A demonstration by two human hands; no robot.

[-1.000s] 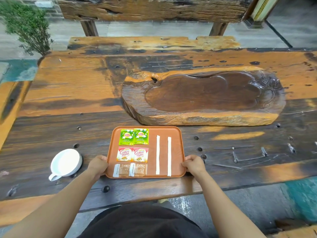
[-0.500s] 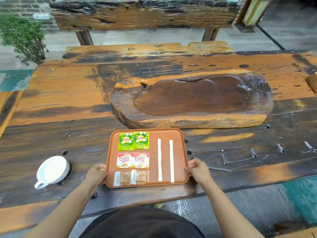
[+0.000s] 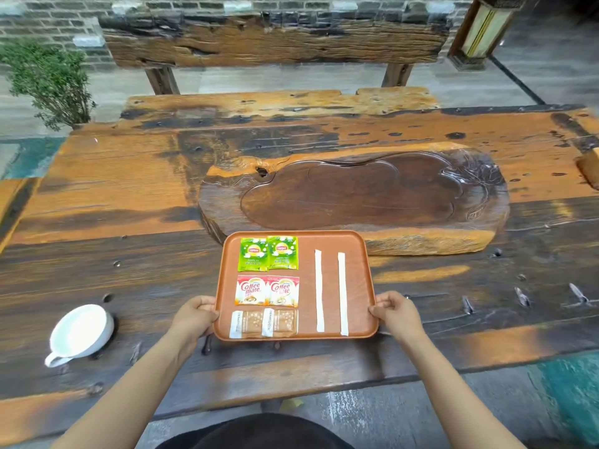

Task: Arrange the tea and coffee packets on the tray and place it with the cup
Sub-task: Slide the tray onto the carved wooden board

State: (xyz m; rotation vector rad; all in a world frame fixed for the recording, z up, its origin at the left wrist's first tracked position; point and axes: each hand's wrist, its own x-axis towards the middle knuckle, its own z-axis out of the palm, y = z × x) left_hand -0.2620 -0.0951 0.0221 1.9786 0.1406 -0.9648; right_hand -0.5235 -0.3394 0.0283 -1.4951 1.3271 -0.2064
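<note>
Both hands, left (image 3: pixel 194 314) and right (image 3: pixel 393 314), still grip the tray (image 3: pixel 363 280), now farther from the cup (image 3: pixel 81 332).

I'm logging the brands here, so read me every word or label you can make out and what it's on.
"Lipton": on both green tea packets, small print below unreadable.
"Coffee mate": on the left creamer packet; the right one is partly washed out by glare.
Brown packets: white end strips carry print too small to read.
White sticks: no text visible.

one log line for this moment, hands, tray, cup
left hand: grips tray left edge | right hand: grips right edge | tray: packets in rows, on table | cup: left of tray, apart
</note>
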